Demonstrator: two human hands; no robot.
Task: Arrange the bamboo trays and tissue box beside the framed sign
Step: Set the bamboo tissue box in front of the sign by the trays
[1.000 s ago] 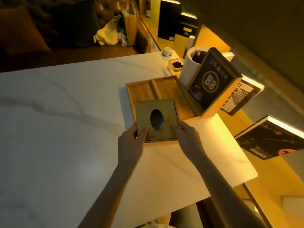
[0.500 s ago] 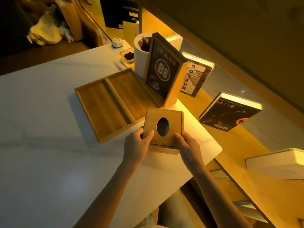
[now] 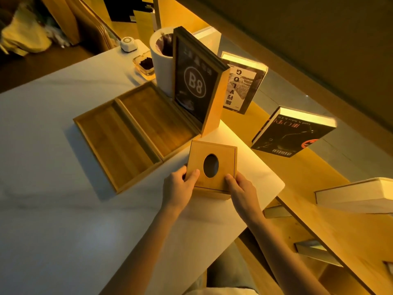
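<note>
A square bamboo tissue box (image 3: pixel 223 155) with an oval hole in its lid rests on the white table near its right corner. My left hand (image 3: pixel 177 189) grips its near left corner and my right hand (image 3: pixel 241 191) its near right corner. Two bamboo trays lie side by side just beyond: the left tray (image 3: pixel 112 143) and the right tray (image 3: pixel 155 116). The right tray touches the base of the upright framed sign (image 3: pixel 194 86) marked B8. The box sits just in front of the sign and clear of the trays.
Behind the sign stand a white cylindrical bin (image 3: pixel 159 67), a glass ashtray (image 3: pixel 144 63) and a small white device (image 3: pixel 127 44). Books (image 3: pixel 291 133) stand on a wooden shelf to the right, beyond the table edge (image 3: pixel 274 192).
The tissue box has moved off the trays to the right, down onto the table in front of the sign. My view has swung left to right with it.
</note>
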